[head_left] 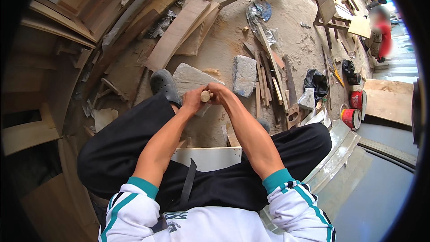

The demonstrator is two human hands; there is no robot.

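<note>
My left hand [193, 100] and my right hand [217, 93] are closed together in front of my knees. Between them sticks up the round, pale end of a wooden-handled tool [205, 96]. Its lower part is hidden by my fingers, so its kind does not show. Both hands are just over a flat grey stone slab [188, 75] on the ground. Close to the right of it lies a rough concrete block [244, 76]. A grey clog [164, 85] on my left foot rests against the slab's left side.
Wooden strips [264, 78] and a handsaw [293, 115] lie right of the block. Farther right are a black plastic bag [316, 83] and red paint cans [350, 117]. Large boards [179, 33] lie ahead. A small wooden chair [326, 9] and a person in red [384, 40] are far right.
</note>
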